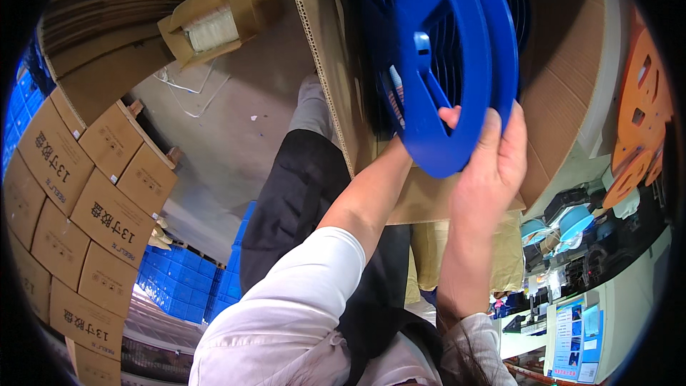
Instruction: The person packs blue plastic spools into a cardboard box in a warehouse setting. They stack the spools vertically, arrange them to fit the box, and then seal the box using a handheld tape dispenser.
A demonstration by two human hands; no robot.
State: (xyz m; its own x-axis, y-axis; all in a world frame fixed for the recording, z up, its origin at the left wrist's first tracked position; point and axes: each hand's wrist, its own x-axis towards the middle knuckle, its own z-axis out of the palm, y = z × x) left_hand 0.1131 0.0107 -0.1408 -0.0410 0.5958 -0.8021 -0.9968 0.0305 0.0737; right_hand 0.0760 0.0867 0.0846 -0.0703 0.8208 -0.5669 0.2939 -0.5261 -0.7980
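Blue plastic reels (455, 158) stand on edge, side by side, over a large open cardboard box (321, 64). My right hand (487, 166) grips the lower rim of the nearest reels, its fingers at the outer edge and one fingertip showing in a cut-out of the flange. My left forearm reaches into the box behind the same reel; the left hand itself is mostly hidden by it, so its grip does not show. More dark blue reels lie deeper in the box, partly in shadow. A striped strip (396, 91) shows beside the near reel.
Printed cardboard cartons (107, 214) are stacked at the left, near blue plastic crates (182, 279). A small open carton (236, 10) with a clear-wrapped roll stands on the floor at the upper left. Orange parts (638, 112) and a cluttered workbench (525, 332) are at the right.
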